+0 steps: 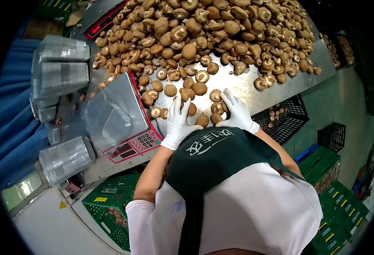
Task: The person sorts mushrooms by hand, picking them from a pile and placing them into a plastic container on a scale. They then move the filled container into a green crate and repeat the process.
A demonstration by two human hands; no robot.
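My left hand (179, 122), in a white glove, rests at the near edge of the metal table with its fingers stretched out and the thumb apart. Right beside its fingers lie brown mushrooms, shiitake by their look, one mushroom (191, 109) next to the fingertips and another mushroom (202, 120) by the thumb. My right hand (237, 112), gloved too, is spread beside a few more mushrooms, its fingertips near a pale-stemmed mushroom (215, 95) and its thumb by a mushroom (216, 118). Neither hand is closed round a mushroom.
A big heap of mushrooms (189, 51) covers the table's far side. On the left stand a red-framed scale (131, 102) with a clear plastic container (110, 117) on it, and stacked clear trays (63, 76). A black crate (287, 121) holds mushrooms at right; green crates (318, 168) stand below.
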